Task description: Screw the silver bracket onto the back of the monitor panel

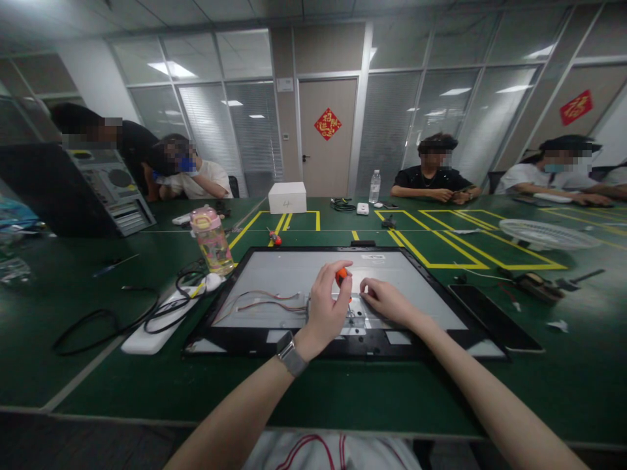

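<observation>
A flat monitor panel (421,294) with a black frame lies back side up on the green table before me. My left hand (327,303), with a watch on its wrist, is closed around the orange handle of a screwdriver (341,277). The screwdriver stands roughly upright over a small metal bracket (359,320) near the panel's middle; its tip is hard to make out. To the right of the bracket, my right hand (385,300) rests low with bent fingers drawn together. What those fingertips hold, if anything, is hidden. Thin wires (269,303) run leftward from the bracket area.
Left of the panel are a white power strip (161,320) with black cables and a drink bottle (210,241). A dark flat slab (494,318) lies to the right. Beyond stand a white box (287,198) and a water bottle (375,187). Several people sit or stand around the table.
</observation>
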{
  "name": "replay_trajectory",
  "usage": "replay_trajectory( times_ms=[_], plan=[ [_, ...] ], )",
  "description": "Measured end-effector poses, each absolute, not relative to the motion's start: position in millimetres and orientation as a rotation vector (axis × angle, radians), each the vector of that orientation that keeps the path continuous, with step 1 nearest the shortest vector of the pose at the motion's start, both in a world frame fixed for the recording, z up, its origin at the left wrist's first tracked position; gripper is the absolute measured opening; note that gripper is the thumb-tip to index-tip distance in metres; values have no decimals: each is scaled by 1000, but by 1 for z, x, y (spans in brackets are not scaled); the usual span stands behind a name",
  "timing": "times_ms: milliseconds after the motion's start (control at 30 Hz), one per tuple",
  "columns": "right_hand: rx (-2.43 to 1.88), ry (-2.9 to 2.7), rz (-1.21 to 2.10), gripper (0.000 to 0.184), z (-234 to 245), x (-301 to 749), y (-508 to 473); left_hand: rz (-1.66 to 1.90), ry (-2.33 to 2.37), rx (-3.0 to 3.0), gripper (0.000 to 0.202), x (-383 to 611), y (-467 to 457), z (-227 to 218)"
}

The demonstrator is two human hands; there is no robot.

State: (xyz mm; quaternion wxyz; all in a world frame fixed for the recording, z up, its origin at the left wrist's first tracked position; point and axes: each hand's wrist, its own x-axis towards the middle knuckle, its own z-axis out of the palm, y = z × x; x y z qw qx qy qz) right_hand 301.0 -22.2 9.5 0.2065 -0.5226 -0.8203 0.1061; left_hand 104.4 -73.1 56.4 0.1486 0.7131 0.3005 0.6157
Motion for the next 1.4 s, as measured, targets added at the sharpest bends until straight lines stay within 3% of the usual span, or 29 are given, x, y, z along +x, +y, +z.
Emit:
replay_trajectory(
  times_ms=[300,567,800,1000,1200,1400],
  plan=[
    [-1467,-2286,274,10,8,301,-21,1945,888,2079,18,105,-75,56],
    [-1465,-2289,278,9,7,302,-20,1886,858,2001,35,103,-68,53],
    [-1457,-2284,269,9,7,302,-21,1937,864,2031,19,103,-70,55],
    [-1438,-2281,288,9,4,304,-19,1847,835,2009,30,103,-71,56],
    [-1446,-2290,284,9,7,303,-20,1861,852,2044,20,104,-70,57],
    [-1456,-2289,292,10,7,302,-20,1826,882,2004,24,105,-71,57]
  ],
)
